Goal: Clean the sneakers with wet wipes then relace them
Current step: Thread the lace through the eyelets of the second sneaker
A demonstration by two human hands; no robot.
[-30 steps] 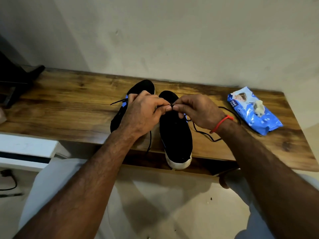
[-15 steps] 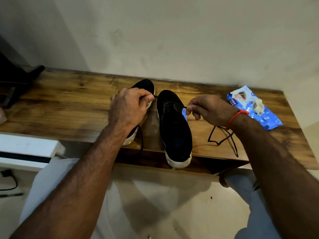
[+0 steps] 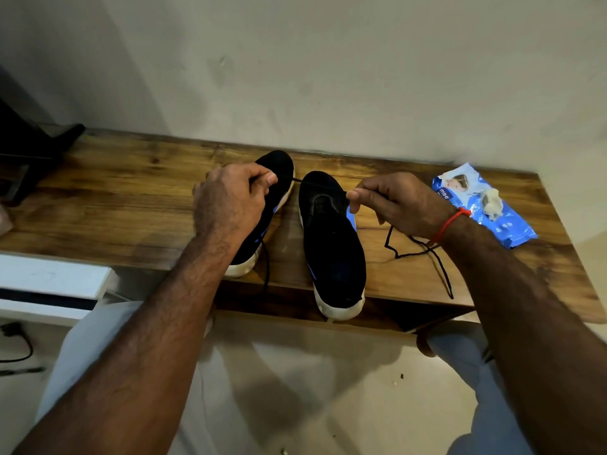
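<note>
Pinching a black lace at both ends: left hand curled on it over the left sneaker, right hand nipping it between thumb and finger just right of the right sneaker. Stretched taut between the two hands, across the far part of the right sneaker. Trailing slack in loops on the wooden worktop under the right wrist, one end hanging off the near edge. Both sneakers black with white soles, side by side, heels toward the near edge, the right one's heel overhanging it. Blue wet wipes pack far right on the worktop, crumpled wipe resting on top.
</note>
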